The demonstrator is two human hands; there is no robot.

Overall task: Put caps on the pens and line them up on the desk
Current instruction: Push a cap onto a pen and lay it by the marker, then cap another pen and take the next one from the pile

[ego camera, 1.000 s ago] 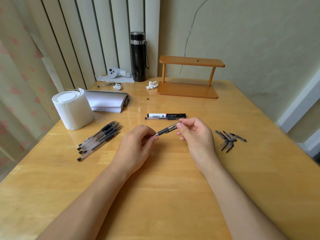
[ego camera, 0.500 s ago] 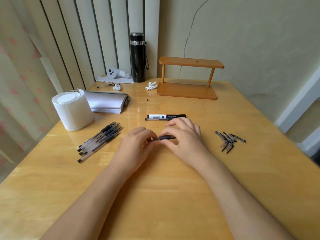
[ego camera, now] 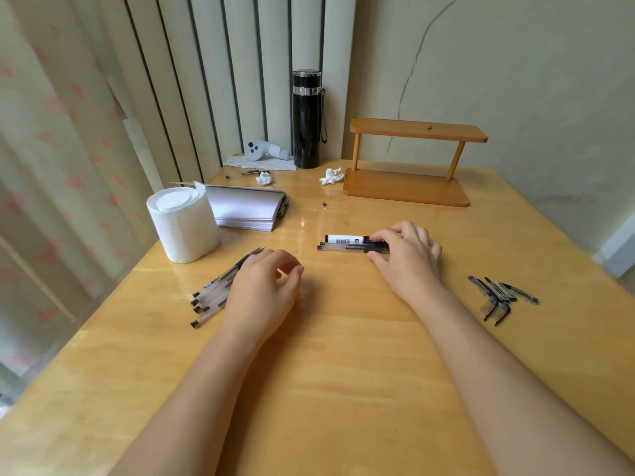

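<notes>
A white-barrelled marker [ego camera: 345, 239] lies crosswise at the desk's middle, with clear pens [ego camera: 338, 248] lined up just in front of it. My right hand [ego camera: 409, 259] rests at the right end of this row, thumb and fingers pinching the black capped end of the nearest pen against the desk. Several uncapped clear pens [ego camera: 211, 298] lie in a loose pile at the left. My left hand [ego camera: 261, 293] hovers over the pile's right side, fingers loosely curled and holding nothing. Several loose caps [ego camera: 498, 297] lie at the right.
A toilet roll [ego camera: 184, 225] and a stack of paper [ego camera: 245, 211] sit at the back left. A black flask [ego camera: 306, 118], a white controller [ego camera: 263, 151], crumpled tissues [ego camera: 331, 175] and a small wooden shelf [ego camera: 409, 190] stand along the back.
The two hands pushed the cap onto the pen, then parted. My right hand carried the capped pen forward to the row by the marker. My left hand moved left over the pen pile.
</notes>
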